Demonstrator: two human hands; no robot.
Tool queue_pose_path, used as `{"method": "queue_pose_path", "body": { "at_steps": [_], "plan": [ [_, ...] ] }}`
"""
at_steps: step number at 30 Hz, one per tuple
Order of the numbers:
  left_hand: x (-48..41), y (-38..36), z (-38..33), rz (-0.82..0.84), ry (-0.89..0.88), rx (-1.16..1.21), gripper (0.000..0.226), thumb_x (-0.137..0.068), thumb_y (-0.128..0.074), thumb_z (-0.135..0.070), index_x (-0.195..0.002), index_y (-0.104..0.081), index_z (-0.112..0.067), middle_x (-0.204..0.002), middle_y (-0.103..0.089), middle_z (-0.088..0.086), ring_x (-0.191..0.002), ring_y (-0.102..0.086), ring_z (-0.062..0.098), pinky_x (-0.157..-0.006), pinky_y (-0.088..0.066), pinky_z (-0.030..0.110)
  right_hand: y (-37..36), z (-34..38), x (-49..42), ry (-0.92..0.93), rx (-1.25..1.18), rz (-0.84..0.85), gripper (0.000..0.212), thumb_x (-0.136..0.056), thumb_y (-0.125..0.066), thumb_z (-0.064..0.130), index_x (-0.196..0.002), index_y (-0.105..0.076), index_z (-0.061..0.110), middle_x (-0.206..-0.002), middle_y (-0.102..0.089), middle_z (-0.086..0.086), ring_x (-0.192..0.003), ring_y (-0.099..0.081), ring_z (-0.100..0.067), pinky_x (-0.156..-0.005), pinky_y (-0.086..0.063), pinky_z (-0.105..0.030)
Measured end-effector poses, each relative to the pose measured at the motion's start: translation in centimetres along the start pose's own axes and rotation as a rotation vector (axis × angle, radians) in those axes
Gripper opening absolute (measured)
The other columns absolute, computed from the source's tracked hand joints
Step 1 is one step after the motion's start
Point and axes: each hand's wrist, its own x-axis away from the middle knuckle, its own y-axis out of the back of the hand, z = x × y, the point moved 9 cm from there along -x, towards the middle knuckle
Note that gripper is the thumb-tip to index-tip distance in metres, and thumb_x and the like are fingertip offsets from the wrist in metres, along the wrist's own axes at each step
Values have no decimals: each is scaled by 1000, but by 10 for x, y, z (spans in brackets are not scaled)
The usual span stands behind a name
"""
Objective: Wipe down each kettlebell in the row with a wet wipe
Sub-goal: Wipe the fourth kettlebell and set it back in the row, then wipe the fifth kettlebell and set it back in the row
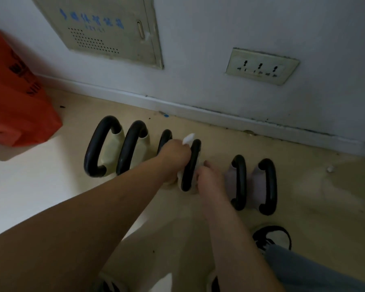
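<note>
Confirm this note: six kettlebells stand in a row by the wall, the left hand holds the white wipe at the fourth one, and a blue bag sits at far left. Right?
One slip: the bag is orange, not blue, as the head view shows. The left hand does hold the wipe at the fourth kettlebell of six.

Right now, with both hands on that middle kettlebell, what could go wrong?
1. The kettlebells stand close together; the one being wiped could knock the partly hidden one behind the left hand if it tips.
2. The right hand sits low between kettlebells, so its fingers might get pinched against the grey one.
3. The wet wipe is bunched at the handle top, so the base may be missed.
</note>
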Motion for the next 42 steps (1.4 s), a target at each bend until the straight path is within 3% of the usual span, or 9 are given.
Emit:
{"method": "queue_pose_path", "body": {
  "at_steps": [5, 8, 12, 16, 20, 26, 32, 37, 42],
  "plan": [
    [43, 9, -6, -139, -250, 61, 32, -104, -44, -31, -108, -66, -8, -92, -68, 11, -84, -67, 28, -81, -59, 44, 64, 30, 23, 311, 431, -365, 62, -92, -53, 24, -153, -42, 21, -152, -44, -7, -129, -52, -32, -102, -49, -42],
    [62, -24, 4, -28, -247, 262, 31, -101, -53, -35, -116, -68, -12, -94, -71, 5, -84, -69, 20, -78, -61, 40, 94, 39, 18, 293, 760, -450, 49, -96, -54, 36, -140, -49, 15, -136, -46, -10, -116, -53, -33, -97, -52, -51],
    [67, -66, 24, 242, -198, 291, 29, -99, -61, -24, -125, -63, -12, -103, -68, 0, -92, -66, 16, -83, -58, 35, 115, 10, -7, 40, 423, -262, 60, -99, -62, 38, -151, -44, 13, -95, -63, -7, -84, -63, -24, -89, -57, -40],
    [67, -76, 58, 346, -24, 394, 32, -97, -65, -21, -128, -58, -17, -110, -67, 3, -96, -66, 19, -82, -58, 39, 112, 2, -28, 97, 412, -311, 39, -100, -60, 47, -106, -67, 9, -83, -73, -16, -80, -72, -32, -87, -61, -48],
    [73, -87, 71, 489, 138, 526, 26, -96, -63, -18, -121, -59, -24, -116, -65, 9, -107, -64, 32, -94, -55, 53, 107, -2, -36, 78, 466, -326, 42, -98, -53, 54, -104, -64, 14, -85, -74, -18, -80, -72, -36, -85, -61, -50],
    [79, -80, 74, 443, 115, 460, 44, -89, -58, -7, -132, -54, -17, -121, -64, 16, -110, -63, 36, -96, -54, 54, 75, -19, -9, 102, 474, -245, 35, -95, -61, 32, -128, -56, 19, -99, -68, -10, -81, -67, -27, -60, -54, -34],
    [101, -49, 113, 290, 144, 314, 60, -75, -64, -20, -134, -54, -11, -122, -64, 19, -108, -65, 38, -93, -56, 55, 32, -47, 22, 111, 700, -19, 28, -92, -63, 37, -112, -59, 19, -99, -70, -13, -82, -69, -30, -74, -61, -43],
    [136, -24, 161, 72, 150, 360, 19, -79, -72, -12, -98, -71, -15, -96, -73, 13, -86, -72, 29, -76, -63, 46, -11, -118, 30, -189, 571, 89, 66, -88, -63, 40, -149, -47, 21, -133, -63, -17, -104, -68, -36, -84, -61, -49],
    [144, 13, 197, -77, 159, 371, 15, -72, -76, -10, -84, -69, -4, -82, -73, 15, -75, -72, 27, -63, -63, 37, -59, -152, 37, -232, 596, 199, 60, -81, -65, 42, -132, -62, 9, -112, -71, -21, -95, -73, -38, -88, -61, -55]
  ]
}}
